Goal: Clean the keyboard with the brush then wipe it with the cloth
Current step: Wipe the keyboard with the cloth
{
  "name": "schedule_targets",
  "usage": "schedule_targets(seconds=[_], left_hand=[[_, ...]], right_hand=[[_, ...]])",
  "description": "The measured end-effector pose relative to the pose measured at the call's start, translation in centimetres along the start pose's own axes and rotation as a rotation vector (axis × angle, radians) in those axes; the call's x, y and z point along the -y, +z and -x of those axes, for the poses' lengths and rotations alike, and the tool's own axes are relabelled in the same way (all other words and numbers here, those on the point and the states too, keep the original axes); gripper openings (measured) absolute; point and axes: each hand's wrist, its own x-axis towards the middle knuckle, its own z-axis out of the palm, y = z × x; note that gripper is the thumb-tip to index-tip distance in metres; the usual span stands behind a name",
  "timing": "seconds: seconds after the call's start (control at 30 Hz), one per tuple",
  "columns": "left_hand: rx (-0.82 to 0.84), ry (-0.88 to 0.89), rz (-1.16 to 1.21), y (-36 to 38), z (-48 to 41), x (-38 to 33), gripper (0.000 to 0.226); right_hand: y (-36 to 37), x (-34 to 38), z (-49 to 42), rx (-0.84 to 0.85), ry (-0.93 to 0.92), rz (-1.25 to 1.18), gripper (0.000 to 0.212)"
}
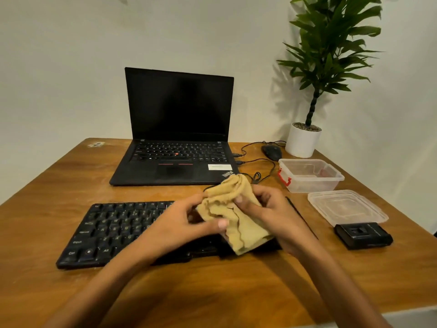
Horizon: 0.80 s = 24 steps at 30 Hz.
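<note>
Before you on the wooden table: an open laptop, screen dark; a wired mouse beside a potted plant; a clear box; a clear lid; a black case.

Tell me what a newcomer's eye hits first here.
A crumpled mustard-yellow cloth, gripped by the left hand and right hand, hangs over a black keyboard at centre. Behind stands an open black laptop, screen dark; a leafy green plant in a white pot fills the far right corner.
</note>
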Motion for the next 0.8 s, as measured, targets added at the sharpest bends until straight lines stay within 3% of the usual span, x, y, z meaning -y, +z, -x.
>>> schedule_targets(seconds=[0.07, 0.13, 0.2, 0.33, 0.43, 0.53, 0.67, 0.8], left_hand=[[-0.045, -0.112, 0.22, -0.2, -0.6, -0.6, 0.043], [-0.088, -0.183, 0.26, -0.8, -1.2, -0.4, 0.038], [-0.098, -0.25, 0.269, -2.0, -1.9, 0.4, 0.035], [-0.051, -0.36, 0.111, -4.4, -3.3, 1.3, 0.028], [-0.057, -0.371, -0.046, -5.2, -4.3, 1.8, 0.029], [-0.123, -0.327, -0.095, -5.1, -4.5, 2.5, 0.026], [-0.177, -0.273, 0.005, -4.8, -4.2, 2.9, 0.029], [-0.137, -0.289, 0.01, -5.2, -3.7, 3.0, 0.03]], right_hand=[[1.5, -0.4, -1.2, 0.025, 0.021, -0.012, 0.029], [2.8, -0.9, -2.1, -0.007, 0.028, 0.018, 0.024], [3.8, -1.4, -2.9, -0.082, 0.016, 0.216, 0.027], [4.9, -1.6, -2.4, -0.163, -0.016, 0.772, 0.027], [5.4, -1.8, -1.6, -0.164, -0.063, 0.998, 0.033], [5.6, -1.6, -1.1, -0.202, -0.11, 0.991, 0.045], [6.6, -0.8, -1.0, -0.134, -0.14, 0.943, 0.066], [7.7, -0.9, -1.6, -0.095, -0.133, 0.972, 0.06]])
